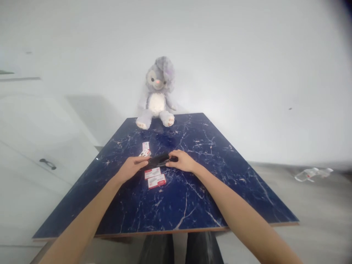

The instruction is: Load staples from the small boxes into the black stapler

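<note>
Both hands meet over a black stapler (159, 160) that lies near the middle of the dark blue marbled table (192, 205). The left hand (134, 167) closes its fingers on the stapler's left end, and the right hand (183, 161) pinches its right end, so both hands grip it. Just nearer to the person than the stapler lie two small red-and-white boxes (154, 177), side by side and close to touching. Just beyond the stapler, toward the far edge, sit two more small boxes (145, 149). A grey plush rabbit (158, 93) sits at the far edge, well apart from the stapler. The tabletop right of the stapler is bare out to its edge, as is the wide strip toward the near edge.
</note>
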Available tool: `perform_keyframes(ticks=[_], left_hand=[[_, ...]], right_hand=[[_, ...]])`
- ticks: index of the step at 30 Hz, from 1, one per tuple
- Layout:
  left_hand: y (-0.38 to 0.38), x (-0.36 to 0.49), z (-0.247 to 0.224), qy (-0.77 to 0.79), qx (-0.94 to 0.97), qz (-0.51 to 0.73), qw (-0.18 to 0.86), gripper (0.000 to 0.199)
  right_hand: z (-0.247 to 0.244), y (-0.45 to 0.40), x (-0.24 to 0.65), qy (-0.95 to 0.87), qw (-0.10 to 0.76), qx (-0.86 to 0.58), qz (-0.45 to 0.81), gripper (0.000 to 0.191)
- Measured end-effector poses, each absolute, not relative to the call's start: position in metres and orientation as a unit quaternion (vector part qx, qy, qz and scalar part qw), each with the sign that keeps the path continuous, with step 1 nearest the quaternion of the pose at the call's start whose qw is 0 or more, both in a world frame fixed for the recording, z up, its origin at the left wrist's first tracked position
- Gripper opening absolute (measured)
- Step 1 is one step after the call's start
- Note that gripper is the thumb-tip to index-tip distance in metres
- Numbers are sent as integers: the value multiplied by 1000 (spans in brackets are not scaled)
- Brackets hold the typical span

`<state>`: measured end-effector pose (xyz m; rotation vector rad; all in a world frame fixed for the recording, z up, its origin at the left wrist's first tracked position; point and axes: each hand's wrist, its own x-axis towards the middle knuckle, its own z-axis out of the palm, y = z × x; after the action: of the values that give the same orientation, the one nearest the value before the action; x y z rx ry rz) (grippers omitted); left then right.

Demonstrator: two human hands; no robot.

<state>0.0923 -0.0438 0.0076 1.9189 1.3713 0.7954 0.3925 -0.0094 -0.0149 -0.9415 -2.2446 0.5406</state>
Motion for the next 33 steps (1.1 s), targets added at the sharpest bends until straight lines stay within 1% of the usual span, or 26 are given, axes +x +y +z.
perform_keyframes(ticks=[2, 5, 8, 12, 16, 20, 26, 29, 33], left_hand=[[-45, 93, 6, 544, 720, 306, 304, 48], [-49, 91, -3, 554, 736, 314, 231, 42], [-54, 83, -13, 519, 783, 300, 163, 43], [-54, 77, -15, 485, 819, 279, 126, 43], [-49, 88, -8, 505, 817, 250, 123, 42], [-44, 100, -1, 514, 810, 242, 147, 37], [-42, 96, -6, 509, 806, 252, 167, 39], [-43, 94, -10, 506, 805, 261, 169, 40], [-43, 93, -10, 494, 812, 261, 168, 40]], right_hand=[[-13, -11, 392, -848, 311, -370, 217, 22], [-9, -11, 391, -848, 301, -373, 227, 21], [-4, -10, 392, -853, 286, -374, 224, 20], [3, -9, 394, -862, 245, -382, 225, 17], [4, -11, 396, -858, 260, -379, 230, 18], [-1, -16, 400, -858, 282, -362, 230, 16], [-5, -20, 404, -874, 282, -352, 180, 14], [-2, -18, 404, -887, 268, -332, 175, 11], [4, -15, 400, -891, 255, -323, 191, 25]])
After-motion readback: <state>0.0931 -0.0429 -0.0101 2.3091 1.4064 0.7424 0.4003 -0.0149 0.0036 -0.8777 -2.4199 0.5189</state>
